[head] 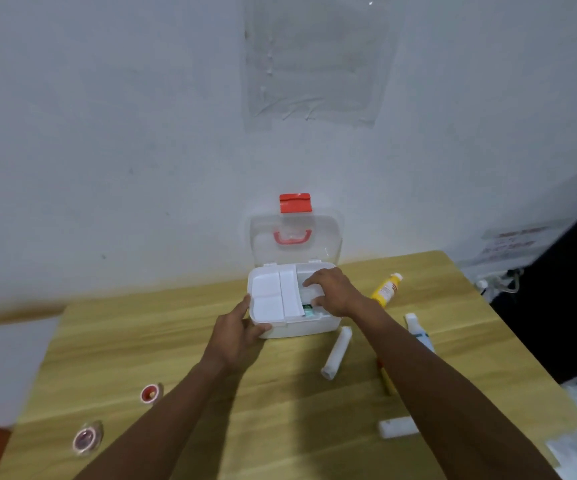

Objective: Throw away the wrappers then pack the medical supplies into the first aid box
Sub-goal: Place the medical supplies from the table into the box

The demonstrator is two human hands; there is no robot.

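- Head view: a wooden counter (183,344) stands against a pale wall, and the first aid box (295,318) sits near its far edge, about the middle.
- The box's clear lid (295,237) stands open and upright at the back, with a red latch (295,202) at its top and a red handle (292,236) on it.
- A white divided tray (273,294) covers the left part of the box.
- The left hand (236,332) grips the box's front left corner, thumb on the rim.
- The right hand (332,291) reaches into the open right part of the box, fingers curled down on something white; I cannot tell whether it is gripped.
- A yellow tube (385,289) lies just right of the box.
- A white roll (337,351) lies in front of the box's right corner.
- A white bottle (418,332) lies further right, partly behind the right forearm.
- A small white block (397,427) lies near the front right edge.
- Two small round red containers (150,393) (86,438) sit towards the front left corner.
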